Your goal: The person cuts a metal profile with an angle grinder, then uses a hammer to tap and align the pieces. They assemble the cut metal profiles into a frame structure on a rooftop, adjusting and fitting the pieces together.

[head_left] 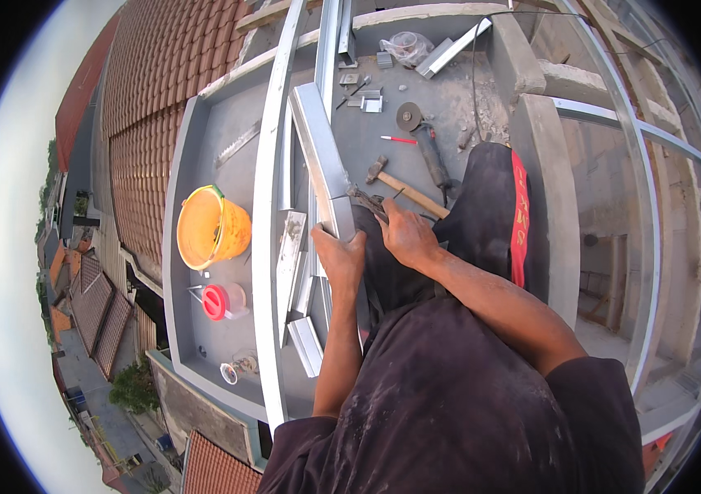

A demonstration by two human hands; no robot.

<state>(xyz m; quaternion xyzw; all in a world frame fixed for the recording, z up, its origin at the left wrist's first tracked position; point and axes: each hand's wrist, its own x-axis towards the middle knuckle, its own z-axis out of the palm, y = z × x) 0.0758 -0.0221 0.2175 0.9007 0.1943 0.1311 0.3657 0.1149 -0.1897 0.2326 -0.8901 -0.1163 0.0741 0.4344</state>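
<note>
A silvery light-steel channel (318,148) stretches away from me, and a cut or seam crosses it near its closer end. My left hand (341,257) is closed around that closer end, thumb on top. In my right hand (408,237) is a dark plier-like hand tool (369,202), its jaws at the channel's right edge beside the seam. Whether it is pliers or snips cannot be made out. A hammer (404,191) with a wooden handle lies just beyond my right hand. Farther off rests an angle grinder (427,150) with its disc, next to a red marker (398,140).
Long steel profiles (268,181) run along my left, with short offcuts (306,346) beside them. Beyond stand a yellow-orange bucket (243,230) and a red-lidded jar (215,302). A low concrete wall (544,198) edges the right; tiled roofs (149,144) drop away left. A plastic bag (408,48) lies far ahead.
</note>
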